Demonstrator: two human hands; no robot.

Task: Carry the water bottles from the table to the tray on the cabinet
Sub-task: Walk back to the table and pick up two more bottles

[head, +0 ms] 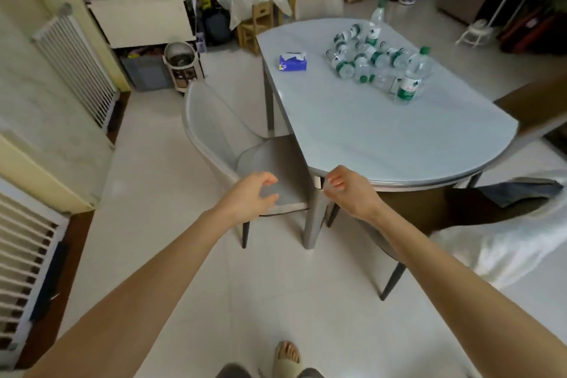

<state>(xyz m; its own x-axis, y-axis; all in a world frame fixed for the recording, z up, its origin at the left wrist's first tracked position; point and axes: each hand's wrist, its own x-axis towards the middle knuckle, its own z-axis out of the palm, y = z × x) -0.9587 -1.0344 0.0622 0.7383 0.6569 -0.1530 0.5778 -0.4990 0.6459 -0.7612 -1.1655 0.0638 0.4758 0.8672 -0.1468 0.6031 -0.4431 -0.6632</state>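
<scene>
Several clear water bottles with green caps and labels lie in a pile [365, 61] on the far part of the pale oval table [383, 138]. One bottle [412, 78] stands upright at the pile's right, another [375, 24] stands behind it. My left hand [253, 195] and my right hand [348, 190] are stretched out in front of me, short of the table's near edge, fingers loosely curled and holding nothing. The tray and its cabinet are not in view.
A grey chair [227, 147] is tucked at the table's left side, right beyond my hands. A blue tissue pack [293, 61] lies on the table. Another chair [319, 3] stands at the far end. Radiators line the left wall; white cloth [506, 242] lies at right.
</scene>
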